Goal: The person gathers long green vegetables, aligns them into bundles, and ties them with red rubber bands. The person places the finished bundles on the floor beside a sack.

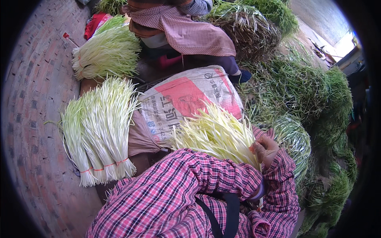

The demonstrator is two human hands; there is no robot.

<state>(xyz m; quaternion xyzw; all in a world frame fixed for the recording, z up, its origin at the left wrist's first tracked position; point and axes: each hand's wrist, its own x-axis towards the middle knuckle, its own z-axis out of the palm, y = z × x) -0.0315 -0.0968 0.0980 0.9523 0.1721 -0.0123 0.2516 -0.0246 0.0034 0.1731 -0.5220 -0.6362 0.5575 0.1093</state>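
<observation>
A loose bunch of pale yellow leaf stalks (214,134), resembling blanched chives, lies across my lap on a printed woven cement sack (190,92). My right hand (265,149) is at the right edge of this bunch, with thumb and fingers bent together. A small orange-red spot shows at its fingertips; whether that is a band or skin is unclear. My left arm, in a pink plaid sleeve (220,175), reaches across below the bunch to a purple cuff (258,190). Beyond that cuff the left hand is hidden.
At left lie several stalk bundles (101,131) tied with orange bands, with more tied bundles (104,50) behind them. A brick floor (41,119) runs along the left. Opposite me sits a person in a checked apron (196,35). Heaped green leaves (291,86) cover the right side.
</observation>
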